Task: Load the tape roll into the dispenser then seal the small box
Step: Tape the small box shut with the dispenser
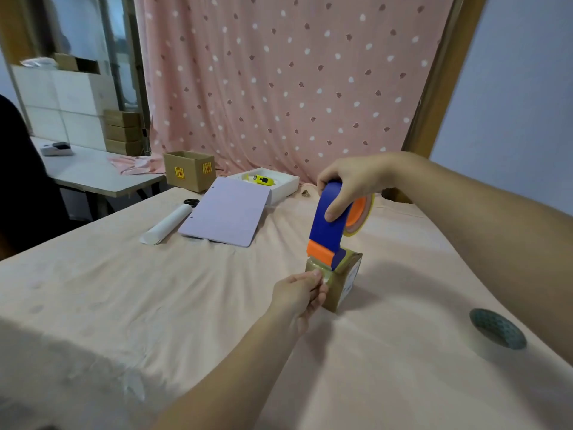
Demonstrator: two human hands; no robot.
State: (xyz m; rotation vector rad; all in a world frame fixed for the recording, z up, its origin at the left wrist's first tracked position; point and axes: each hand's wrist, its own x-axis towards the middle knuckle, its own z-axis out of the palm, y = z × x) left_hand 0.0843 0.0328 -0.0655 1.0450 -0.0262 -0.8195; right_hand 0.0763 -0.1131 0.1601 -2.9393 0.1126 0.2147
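A small brown cardboard box (342, 285) stands on the pink cloth near the middle. My right hand (350, 184) grips the blue and orange tape dispenser (327, 226), held upright with its orange front end pressed on the box top. A clear tape roll (361, 217) sits in the dispenser. My left hand (299, 294) pinches the loose tape end against the near left face of the box.
A dark green ring (497, 328) lies at the right on the cloth. A lilac board (226, 211), a rolled white paper (167, 225), a white tray (285, 184) with a yellow item (263, 180) and an open carton (189, 170) sit farther back. A white side table (93, 172) stands left.
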